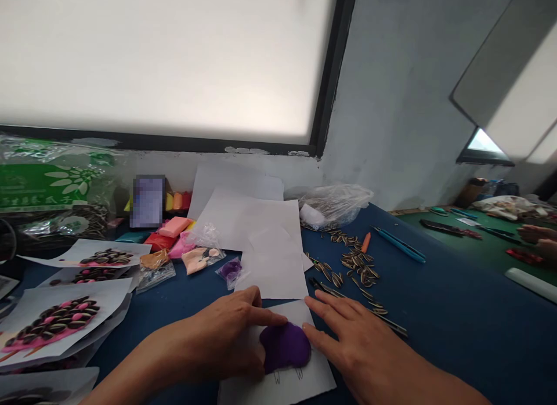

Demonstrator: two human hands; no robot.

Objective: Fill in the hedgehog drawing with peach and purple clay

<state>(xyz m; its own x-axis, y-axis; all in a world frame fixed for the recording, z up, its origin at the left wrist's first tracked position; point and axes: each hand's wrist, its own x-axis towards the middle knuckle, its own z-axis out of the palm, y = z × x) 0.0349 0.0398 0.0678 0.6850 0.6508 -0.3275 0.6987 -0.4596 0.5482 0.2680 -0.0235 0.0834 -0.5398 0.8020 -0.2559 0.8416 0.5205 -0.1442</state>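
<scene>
A flattened piece of purple clay (285, 347) lies on a white sheet with a pencil drawing (313, 377), where small leg-like outlines show below it. My left hand (226, 335) reaches in from the left. Its index finger is stretched out onto the clay's upper edge, the thumb side is at the left edge, and the other fingers are partly hidden. On the right, my right hand (348, 335) lies with its fingers spread, the fingertips on the sheet at the clay's right edge. Tweezers (383, 317) lie partly under that hand.
Sunflower seeds (359, 266), an orange stick (366, 242) and blue tweezers (400, 244) lie at right. Blank papers (278, 266) are ahead. Wrapped clay packs (174, 226) and seed-picture prints (65, 318) lie left. Another person's hands (537, 234) are at a green table (461, 242).
</scene>
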